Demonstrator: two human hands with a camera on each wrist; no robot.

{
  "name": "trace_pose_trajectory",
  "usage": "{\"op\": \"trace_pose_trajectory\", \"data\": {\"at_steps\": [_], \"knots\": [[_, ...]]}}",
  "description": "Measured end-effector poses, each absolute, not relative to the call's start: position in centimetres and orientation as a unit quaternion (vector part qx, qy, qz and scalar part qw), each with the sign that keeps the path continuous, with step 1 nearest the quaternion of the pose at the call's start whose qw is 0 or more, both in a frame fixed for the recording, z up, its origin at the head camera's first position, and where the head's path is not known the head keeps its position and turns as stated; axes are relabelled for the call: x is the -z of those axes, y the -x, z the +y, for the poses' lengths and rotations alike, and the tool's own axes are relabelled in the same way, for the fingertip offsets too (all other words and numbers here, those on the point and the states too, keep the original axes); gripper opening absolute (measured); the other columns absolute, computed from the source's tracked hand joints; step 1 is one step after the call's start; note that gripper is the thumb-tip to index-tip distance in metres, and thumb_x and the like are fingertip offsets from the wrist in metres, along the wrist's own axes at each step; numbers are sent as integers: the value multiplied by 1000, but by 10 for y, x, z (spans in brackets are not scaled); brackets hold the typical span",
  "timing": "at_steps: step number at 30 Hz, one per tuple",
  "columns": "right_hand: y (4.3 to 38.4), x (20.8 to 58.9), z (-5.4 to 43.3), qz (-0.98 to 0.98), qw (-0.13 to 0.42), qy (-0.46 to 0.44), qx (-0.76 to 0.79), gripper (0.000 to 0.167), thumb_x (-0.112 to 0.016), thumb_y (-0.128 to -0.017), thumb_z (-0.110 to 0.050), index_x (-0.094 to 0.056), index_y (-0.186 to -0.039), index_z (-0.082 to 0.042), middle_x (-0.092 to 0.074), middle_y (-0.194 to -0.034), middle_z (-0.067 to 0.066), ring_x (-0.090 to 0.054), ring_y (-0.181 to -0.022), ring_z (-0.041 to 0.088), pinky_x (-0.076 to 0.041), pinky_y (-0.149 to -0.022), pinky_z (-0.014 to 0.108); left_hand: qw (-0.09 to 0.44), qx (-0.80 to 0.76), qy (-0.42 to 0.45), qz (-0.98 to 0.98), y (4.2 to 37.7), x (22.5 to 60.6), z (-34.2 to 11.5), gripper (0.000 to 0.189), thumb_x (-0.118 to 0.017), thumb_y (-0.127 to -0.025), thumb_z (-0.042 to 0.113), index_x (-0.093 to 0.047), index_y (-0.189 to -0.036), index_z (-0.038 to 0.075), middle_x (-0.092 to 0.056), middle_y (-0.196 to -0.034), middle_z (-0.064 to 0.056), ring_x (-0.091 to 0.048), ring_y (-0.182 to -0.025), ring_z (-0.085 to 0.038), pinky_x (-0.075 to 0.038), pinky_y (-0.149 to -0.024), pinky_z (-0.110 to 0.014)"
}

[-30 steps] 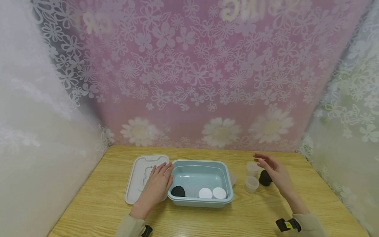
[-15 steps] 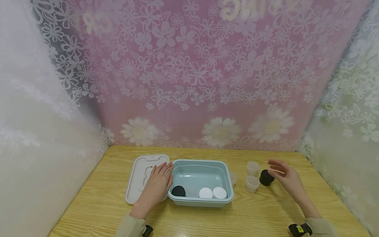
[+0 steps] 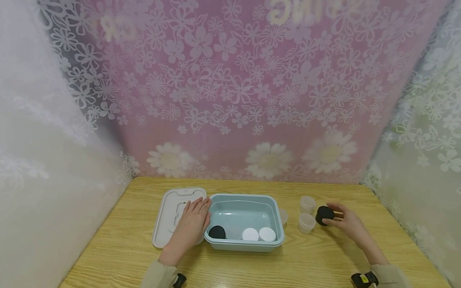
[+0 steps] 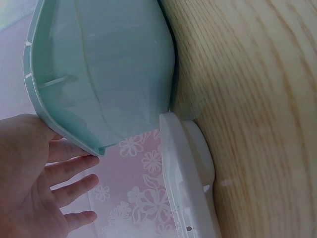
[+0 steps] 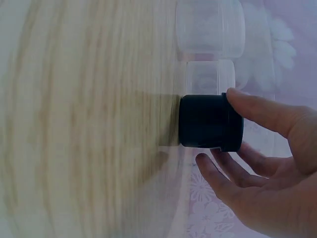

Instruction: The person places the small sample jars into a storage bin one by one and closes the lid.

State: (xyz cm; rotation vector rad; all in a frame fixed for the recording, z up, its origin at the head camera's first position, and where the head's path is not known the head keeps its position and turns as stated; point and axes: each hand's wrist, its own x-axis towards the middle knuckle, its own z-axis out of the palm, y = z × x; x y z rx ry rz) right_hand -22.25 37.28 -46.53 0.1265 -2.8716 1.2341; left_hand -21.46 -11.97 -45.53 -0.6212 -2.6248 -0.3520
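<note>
My right hand is at a small black jar standing upright on the table. In the right wrist view its thumb touches the lid edge of the black jar, with curled fingers on the opposite side. My left hand lies with extended fingers against the left rim of a light blue plastic box; the left wrist view shows the fingers spread beside the box corner. Inside the box, along its near side, sit a black-lidded jar and two white-lidded jars, with a translucent shape between them.
Two translucent jars stand just left of the black jar. Another translucent round piece shows partly behind the box's right side. A whitish lid lies left of the box, partly under my left arm. A flowered curtain hangs behind the table.
My right hand first moved right, clear of the translucent jars, then closed its thumb and fingers about the black jar. My left hand stays at the box rim.
</note>
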Motion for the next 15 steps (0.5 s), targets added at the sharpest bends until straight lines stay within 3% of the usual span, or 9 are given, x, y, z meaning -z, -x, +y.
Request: {"op": "trace_pose_trajectory", "data": {"at_steps": [6, 11, 15], "knots": [[226, 470, 372, -920, 3, -11, -391, 73, -73, -95, -24, -39, -147, 13, -41, -142, 41, -51, -122, 57, -57, -89, 51, 210, 130, 223, -943, 214, 456, -120, 41, -60, -103, 17, -59, -139, -1, -59, -140, -16, -51, -135, -37, -36, -113, -61], [224, 468, 371, -923, 41, -7, -384, 70, -74, -95, -27, -43, -146, 9, -45, -141, 39, -52, -121, 56, -56, -88, 53, 206, 131, 223, -944, 215, 455, -120, 41, -59, -103, 17, -59, -139, -1, -59, -141, -16, -50, -135, -38, -36, -113, -62], [222, 463, 366, -918, 66, -9, -391, 72, -75, -94, -29, -43, -147, 8, -46, -140, 37, -54, -120, 55, -59, -84, 47, 206, 129, 222, -944, 215, 455, -120, 41, -60, -103, 18, -59, -139, -1, -59, -141, -16, -50, -135, -37, -36, -113, -61]]}}
